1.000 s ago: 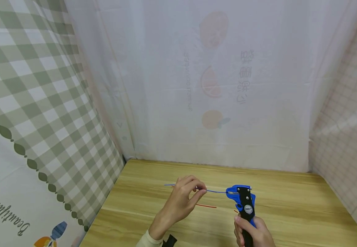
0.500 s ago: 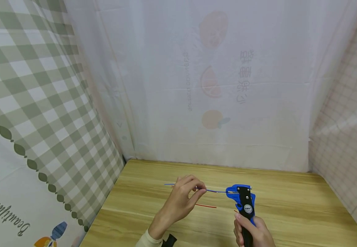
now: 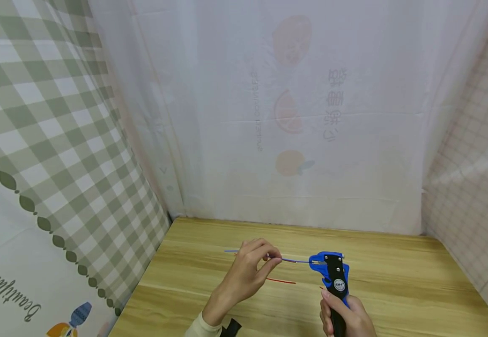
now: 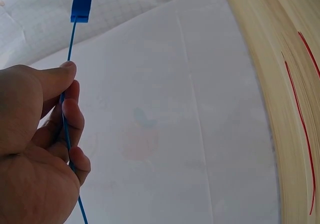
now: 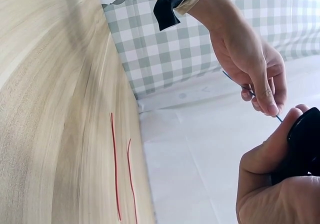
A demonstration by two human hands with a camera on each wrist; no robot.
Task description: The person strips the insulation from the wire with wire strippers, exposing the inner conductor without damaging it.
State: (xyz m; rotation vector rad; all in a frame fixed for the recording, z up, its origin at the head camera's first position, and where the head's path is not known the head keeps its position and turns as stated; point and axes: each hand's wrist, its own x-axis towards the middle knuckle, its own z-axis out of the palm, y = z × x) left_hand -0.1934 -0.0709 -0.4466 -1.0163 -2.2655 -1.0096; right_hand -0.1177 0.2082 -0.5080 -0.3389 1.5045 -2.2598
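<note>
Between thumb and fingers my left hand [image 3: 248, 274] pinches a thin blue wire [image 4: 66, 126], which runs on through the curled fingers and trails out behind the hand. The wire's front end reaches the blue nose of a wire stripper [image 3: 334, 271]. My right hand [image 3: 349, 316] grips the stripper's black handle, thumb on the near side. In the left wrist view only the stripper's blue tip [image 4: 81, 4] shows, with the wire right at its mouth. The right wrist view shows the black handle [image 5: 306, 139] within the fingers; the stripper's head is hidden there.
Red wires lie on the wooden table [image 3: 395, 281]: one [image 5: 115, 164] and another [image 5: 131, 179] beside it, roughly parallel. A short red-orange end [image 3: 321, 288] shows near the right thumb. A white curtain [image 3: 227, 164] stands behind the table, a green checked cloth [image 3: 79, 154] at left.
Both hands stay almost where they were. The stretch of blue wire between the left fingers and the stripper has shifted very slightly.
</note>
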